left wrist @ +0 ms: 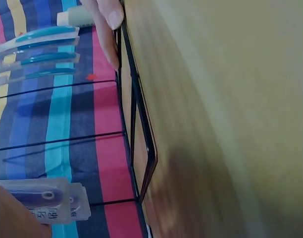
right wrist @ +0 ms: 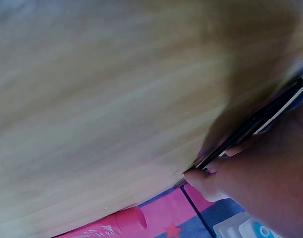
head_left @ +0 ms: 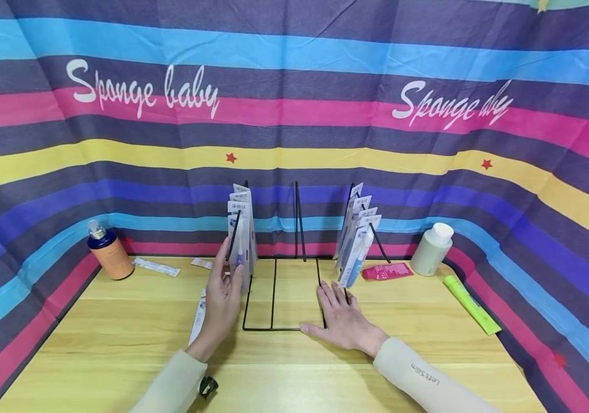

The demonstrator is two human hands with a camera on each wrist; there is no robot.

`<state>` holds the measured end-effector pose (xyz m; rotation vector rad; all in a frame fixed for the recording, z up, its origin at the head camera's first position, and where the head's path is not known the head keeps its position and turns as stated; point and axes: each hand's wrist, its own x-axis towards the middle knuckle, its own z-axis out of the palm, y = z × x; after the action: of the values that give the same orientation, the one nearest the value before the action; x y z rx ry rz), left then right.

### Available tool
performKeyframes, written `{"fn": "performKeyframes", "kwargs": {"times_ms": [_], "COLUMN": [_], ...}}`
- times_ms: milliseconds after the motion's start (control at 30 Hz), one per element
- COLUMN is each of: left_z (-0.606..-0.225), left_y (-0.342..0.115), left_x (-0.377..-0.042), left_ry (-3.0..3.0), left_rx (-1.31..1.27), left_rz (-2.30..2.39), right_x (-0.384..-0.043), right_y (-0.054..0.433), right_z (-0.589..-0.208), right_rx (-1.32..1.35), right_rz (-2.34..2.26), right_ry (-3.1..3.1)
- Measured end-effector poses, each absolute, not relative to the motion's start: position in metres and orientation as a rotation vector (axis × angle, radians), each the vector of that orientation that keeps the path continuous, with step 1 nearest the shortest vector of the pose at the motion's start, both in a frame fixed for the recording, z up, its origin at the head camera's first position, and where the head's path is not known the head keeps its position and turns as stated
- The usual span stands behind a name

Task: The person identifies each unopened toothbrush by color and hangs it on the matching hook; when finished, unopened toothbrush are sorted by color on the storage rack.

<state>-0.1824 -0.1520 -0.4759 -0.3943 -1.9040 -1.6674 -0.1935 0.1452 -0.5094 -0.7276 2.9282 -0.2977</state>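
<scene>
A black wire rack (head_left: 272, 298) stands on the table, with several packaged toothbrushes hanging in a row on each side. My left hand (head_left: 224, 301) pinches the front toothbrush pack (head_left: 245, 244) of the left row between thumb and fingers. In the left wrist view, the lower ends of these clear packs (left wrist: 52, 198) show beside that hand. My right hand (head_left: 343, 315) lies spread, palm down, over the right front of the rack's base. Just beyond its fingertips hangs the right row of toothbrush packs (head_left: 359, 246), with blue handles.
At the left stand an orange and dark blue bottle (head_left: 111, 252) and a flat white packet (head_left: 157, 267). A long white packet (head_left: 198, 318) lies beside my left wrist. On the right are a pink tube (head_left: 388, 271), a pale green bottle (head_left: 431, 249) and a lime tube (head_left: 472, 304). Striped cloth (head_left: 294, 135) encloses the table.
</scene>
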Motion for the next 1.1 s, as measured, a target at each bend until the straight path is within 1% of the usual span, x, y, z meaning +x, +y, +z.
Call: {"fn": "performKeyframes", "kwargs": {"times_ms": [233, 367, 467, 567, 800, 900, 1100], "left_z": [-0.475, -0.462, -0.45, -0.447, -0.479, -0.478, -0.474], "left_y": [-0.153, -0.152, -0.151, -0.154, -0.18, -0.185, -0.199], "left_x": [-0.192, -0.183, -0.172, -0.165, -0.177, -0.17, -0.145], "left_ry": [-1.955, -1.967, -1.974, -1.954, -1.929, -1.924, -2.065], "left_rx": [-0.304, -0.276, -0.304, -0.344, -0.369, -0.313, -0.09], "left_rz": [-1.551, -1.535, -1.525, -1.526, -1.604, -1.662, -1.746], "right_x": [-0.193, -0.193, -0.193, -0.193, -0.193, -0.193, -0.194], "right_y": [0.144, 0.144, 0.144, 0.144, 0.146, 0.146, 0.146], "right_z": [-0.51, -0.51, -0.511, -0.511, -0.51, -0.51, -0.51], "right_rx": [-0.726, -0.718, -0.716, -0.719, -0.73, -0.738, -0.725], "right_rz": [-0.289, -0.291, -0.296, -0.296, -0.284, -0.292, -0.28], "right_ry": [2.92, 2.919, 2.924, 2.929, 2.932, 2.934, 2.923]}}
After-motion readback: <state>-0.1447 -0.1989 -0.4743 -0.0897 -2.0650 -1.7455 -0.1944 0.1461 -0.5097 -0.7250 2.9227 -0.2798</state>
